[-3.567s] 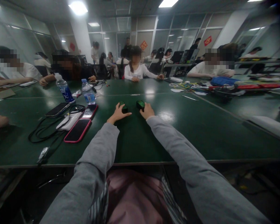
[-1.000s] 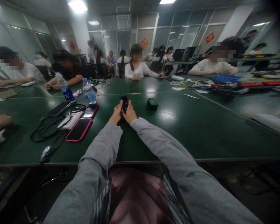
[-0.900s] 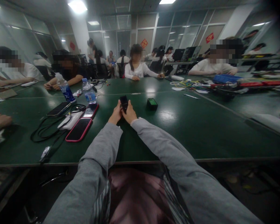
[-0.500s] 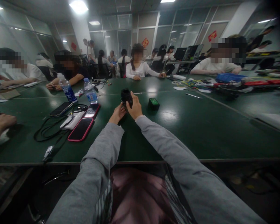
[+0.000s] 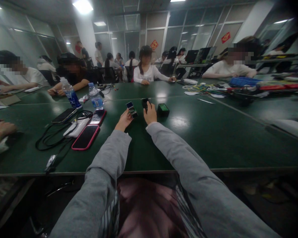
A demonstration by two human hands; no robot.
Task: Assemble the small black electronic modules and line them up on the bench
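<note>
Long green table [image 5: 213, 138] in a crowded workroom. The left hand [image 5: 124, 121] pinches a small part [image 5: 131, 109] just above the table. The right hand [image 5: 151, 115] grips a dark piece [image 5: 145, 103] beside a green box [image 5: 163, 109]. The two seem to be held apart for handling, which calls for steady fingers.

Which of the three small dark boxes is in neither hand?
The green-topped box on the table beside the right hand; the left hand and the right hand each hold one of the others.
</note>
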